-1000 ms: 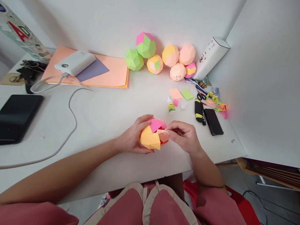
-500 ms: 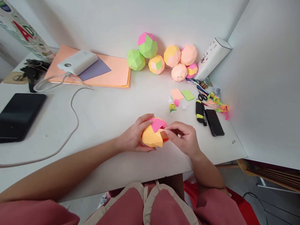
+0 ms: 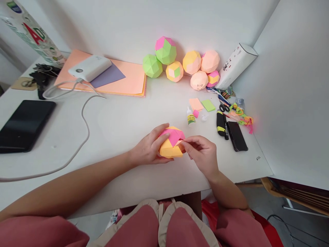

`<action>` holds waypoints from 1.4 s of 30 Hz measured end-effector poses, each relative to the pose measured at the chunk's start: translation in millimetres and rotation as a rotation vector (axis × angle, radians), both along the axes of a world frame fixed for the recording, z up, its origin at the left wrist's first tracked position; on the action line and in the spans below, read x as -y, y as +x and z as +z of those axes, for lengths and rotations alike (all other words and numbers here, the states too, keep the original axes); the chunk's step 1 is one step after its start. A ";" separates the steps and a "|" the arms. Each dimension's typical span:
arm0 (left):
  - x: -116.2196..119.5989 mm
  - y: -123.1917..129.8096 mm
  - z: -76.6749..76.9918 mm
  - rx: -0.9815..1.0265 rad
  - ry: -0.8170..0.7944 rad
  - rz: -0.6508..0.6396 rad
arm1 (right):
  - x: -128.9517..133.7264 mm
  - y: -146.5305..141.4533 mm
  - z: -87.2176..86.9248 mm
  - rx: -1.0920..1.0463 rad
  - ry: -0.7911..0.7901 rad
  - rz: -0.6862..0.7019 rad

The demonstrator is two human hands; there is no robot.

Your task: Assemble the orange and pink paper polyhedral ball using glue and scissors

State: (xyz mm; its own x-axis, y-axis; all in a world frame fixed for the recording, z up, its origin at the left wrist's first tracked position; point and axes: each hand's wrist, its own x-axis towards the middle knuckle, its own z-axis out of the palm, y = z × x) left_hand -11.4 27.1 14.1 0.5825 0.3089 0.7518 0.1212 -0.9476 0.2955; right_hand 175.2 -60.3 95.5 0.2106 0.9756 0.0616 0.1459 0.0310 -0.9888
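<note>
A white desk (image 3: 123,116) stands against a pale wall. At its near middle, a faceted yellow-and-pink paper ball (image 3: 175,137) is in the person's 2 hands; whether it rests on the desktop I cannot tell. The left hand (image 3: 149,146) curls around its left side, fingers over the top, thumb side nearest the wall. The right hand (image 3: 203,152) has its thumb and index finger closed on a pale peach paper flap (image 3: 178,143) at the gap on the ball's right.

For clean work here, the left grip should be firm yet light, since thin paper probably dents easily. Pinching the flap near its edge and guiding it evenly, without tugging neighbouring facets, seems wisest.

Just beyond lie a small glue bottle with a yellow-green label (image 3: 191,118) and 1 small pink paper piece (image 3: 196,113). Farther off, 7 faceted paper balls (image 3: 174,71) sit by the wall. A black phone (image 3: 236,136) lies right, a black tablet-like device (image 3: 25,123) left.
</note>
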 end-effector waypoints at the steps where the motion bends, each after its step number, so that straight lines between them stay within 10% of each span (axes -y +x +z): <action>1: 0.0 -0.3 -0.2 -0.010 0.018 0.007 | -0.5 -0.4 -0.7 -0.004 -0.004 -0.006; 23: -1.2 1.1 -3.1 -0.079 0.274 0.130 | -4.3 6.0 -1.6 -0.091 -0.069 0.022; 34: 0.3 -0.3 -2.2 -0.070 -0.078 -0.157 | -11.0 13.9 -7.2 -0.032 -0.146 0.135; 42: 11.0 2.8 -2.3 -0.028 -0.065 -0.085 | -12.5 21.8 -3.6 0.095 -0.149 0.053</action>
State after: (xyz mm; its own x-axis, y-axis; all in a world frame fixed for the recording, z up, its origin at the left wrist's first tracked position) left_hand -8.6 16.1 11.8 0.6292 0.3046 0.7151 0.0497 -0.9339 0.3540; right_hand 197.0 -47.9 91.9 0.1592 0.9850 -0.0671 0.2410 -0.1047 -0.9649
